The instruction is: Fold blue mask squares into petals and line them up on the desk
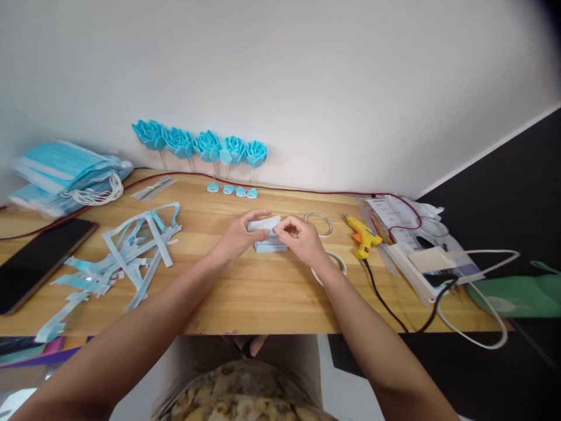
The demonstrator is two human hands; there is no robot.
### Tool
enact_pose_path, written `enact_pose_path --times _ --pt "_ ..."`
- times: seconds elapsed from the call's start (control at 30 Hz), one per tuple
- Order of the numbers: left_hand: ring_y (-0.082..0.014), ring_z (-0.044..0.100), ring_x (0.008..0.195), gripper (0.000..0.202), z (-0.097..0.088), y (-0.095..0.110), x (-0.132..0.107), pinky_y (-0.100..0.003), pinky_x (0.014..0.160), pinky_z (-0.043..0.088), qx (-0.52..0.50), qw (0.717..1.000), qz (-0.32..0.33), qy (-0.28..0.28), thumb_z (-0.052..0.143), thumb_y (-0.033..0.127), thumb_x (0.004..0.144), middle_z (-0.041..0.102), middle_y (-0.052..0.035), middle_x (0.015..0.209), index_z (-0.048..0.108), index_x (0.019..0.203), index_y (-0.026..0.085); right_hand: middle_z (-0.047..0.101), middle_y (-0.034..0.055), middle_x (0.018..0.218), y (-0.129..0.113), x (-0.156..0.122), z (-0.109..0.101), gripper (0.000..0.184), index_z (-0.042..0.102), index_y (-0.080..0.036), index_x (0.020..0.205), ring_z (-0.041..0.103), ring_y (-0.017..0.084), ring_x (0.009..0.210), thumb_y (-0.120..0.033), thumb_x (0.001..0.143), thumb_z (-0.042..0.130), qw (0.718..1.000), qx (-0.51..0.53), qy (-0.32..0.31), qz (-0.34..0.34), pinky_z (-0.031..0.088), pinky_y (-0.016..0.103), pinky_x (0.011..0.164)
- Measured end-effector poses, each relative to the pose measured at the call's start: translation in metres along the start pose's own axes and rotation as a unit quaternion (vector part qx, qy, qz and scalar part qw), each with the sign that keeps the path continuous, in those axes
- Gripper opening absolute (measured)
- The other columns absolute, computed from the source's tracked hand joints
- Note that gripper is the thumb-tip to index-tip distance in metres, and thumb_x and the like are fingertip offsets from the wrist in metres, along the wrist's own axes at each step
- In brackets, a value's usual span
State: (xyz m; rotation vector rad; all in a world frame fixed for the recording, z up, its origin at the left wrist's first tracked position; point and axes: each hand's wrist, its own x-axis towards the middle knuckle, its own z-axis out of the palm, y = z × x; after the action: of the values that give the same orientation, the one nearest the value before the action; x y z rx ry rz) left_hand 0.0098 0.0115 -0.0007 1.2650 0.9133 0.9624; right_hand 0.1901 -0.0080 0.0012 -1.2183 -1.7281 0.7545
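Note:
Over the middle of the wooden table, my left hand (240,235) pinches the left part of a small pale mask-fabric piece (264,223) between thumb and fingers. My right hand (302,237) is closed at the piece's right edge, its thumb and fingertips pressed together there. Just below my fingers lies a small stack of light-blue fabric pieces (270,248), partly covered by the hands. Several small folded blue petals (228,189) sit in a row beyond my hands. Behind them, several blue fabric roses (207,145) on thin stems lean against the wall.
To the right are two tape rolls (320,236), a yellow glue gun (363,235) with a black cord, and a white power strip (409,272). On the left lie tangled blue-white scraps (127,257), a black phone (41,260) and stacked face masks (65,166).

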Motion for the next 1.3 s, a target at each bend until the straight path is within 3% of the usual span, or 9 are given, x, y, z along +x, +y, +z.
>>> enact_pose_path --times 0.07,0.2,0.27,0.4,0.7,0.83,0.93,1.07,1.3 --pt "-0.0101 0.055 0.061 0.055 0.000 -0.001 0.000 -0.024 0.061 0.044 -0.009 1.000 0.001 0.002 0.074 0.025 0.063 0.061 0.0003 0.078 0.062 0.116 0.016 0.062 -0.0005 0.073 0.002 0.001 -0.002 0.011 0.061 -0.019 0.081 0.057 0.012 0.067 -0.029 0.079 0.062 0.999 0.036 -0.002 0.017 0.047 0.024 0.064" --pt "-0.0111 0.055 0.061 0.054 0.001 0.003 -0.002 -0.024 0.060 0.043 0.014 1.000 0.000 -0.003 0.071 0.024 0.066 0.060 0.0010 0.073 0.061 0.118 0.015 0.063 0.0006 0.088 0.007 0.002 -0.005 0.051 0.051 -0.023 0.125 0.060 0.013 0.075 -0.035 0.078 0.066 0.988 0.137 -0.043 0.057 0.049 0.024 0.067" --pt "-0.0117 0.055 0.061 0.054 0.002 0.007 -0.003 -0.024 0.058 0.042 0.048 0.999 0.006 -0.005 0.070 0.022 0.067 0.059 0.0012 0.071 0.061 0.119 0.015 0.062 -0.0006 0.088 0.009 0.003 -0.005 0.058 0.048 -0.025 0.131 0.059 0.012 0.072 -0.033 0.077 0.067 0.985 0.143 -0.072 0.068 0.048 0.023 0.062" --pt "-0.0113 0.053 0.062 0.052 0.002 0.009 -0.003 -0.023 0.059 0.042 0.044 0.998 0.032 0.016 0.071 0.021 0.066 0.061 0.0008 0.074 0.062 0.117 0.015 0.057 -0.0032 0.078 0.010 0.002 -0.002 0.054 0.052 -0.026 0.131 0.052 0.009 0.061 -0.027 0.078 0.064 0.990 0.108 -0.068 0.066 0.041 0.020 0.052" --pt "-0.0131 0.059 0.077 0.062 0.000 -0.003 0.004 -0.026 0.072 0.046 -0.148 0.988 0.040 0.029 0.076 0.032 0.068 0.065 -0.0022 0.089 0.057 0.125 0.020 0.064 0.0043 0.115 0.005 -0.001 0.002 0.056 0.051 -0.026 0.134 0.061 0.015 0.085 -0.027 0.079 0.063 0.988 0.131 -0.064 0.052 0.051 0.025 0.070" --pt "-0.0190 0.060 0.089 0.045 0.005 -0.004 0.000 -0.032 0.082 0.045 -0.134 0.990 0.000 -0.041 0.075 0.041 0.070 0.069 -0.0069 0.098 0.068 0.107 0.015 0.065 0.0056 0.116 0.006 0.000 0.002 0.055 0.051 -0.024 0.134 0.062 0.016 0.088 -0.026 0.080 0.063 0.991 0.123 -0.039 0.042 0.051 0.026 0.074" --pt "-0.0199 0.060 0.084 0.038 0.006 -0.004 -0.002 -0.032 0.081 0.044 -0.065 0.998 -0.003 -0.015 0.071 0.048 0.071 0.070 -0.0062 0.084 0.072 0.085 0.013 0.064 0.0062 0.118 0.005 0.000 0.003 0.055 0.051 -0.024 0.134 0.061 0.016 0.089 -0.026 0.080 0.063 0.993 0.108 -0.039 0.037 0.050 0.026 0.075" --pt "-0.0189 0.060 0.076 0.037 0.003 -0.004 -0.001 -0.033 0.079 0.045 -0.053 0.998 0.009 0.011 0.070 0.050 0.071 0.069 -0.0048 0.073 0.070 0.070 0.013 0.065 0.0039 0.103 0.003 -0.002 0.002 0.054 0.052 -0.024 0.134 0.059 0.014 0.079 -0.026 0.081 0.063 0.994 0.086 -0.049 0.042 0.048 0.024 0.067" --pt "-0.0190 0.062 0.078 0.031 -0.002 -0.004 0.004 -0.037 0.085 0.046 -0.157 0.987 0.015 0.006 0.072 0.041 0.072 0.070 -0.0080 0.078 0.071 0.077 0.011 0.059 0.0004 0.082 0.000 0.002 -0.009 0.048 0.053 -0.022 0.131 0.055 0.012 0.069 -0.035 0.085 0.059 0.992 0.119 -0.008 0.031 0.048 0.025 0.065"
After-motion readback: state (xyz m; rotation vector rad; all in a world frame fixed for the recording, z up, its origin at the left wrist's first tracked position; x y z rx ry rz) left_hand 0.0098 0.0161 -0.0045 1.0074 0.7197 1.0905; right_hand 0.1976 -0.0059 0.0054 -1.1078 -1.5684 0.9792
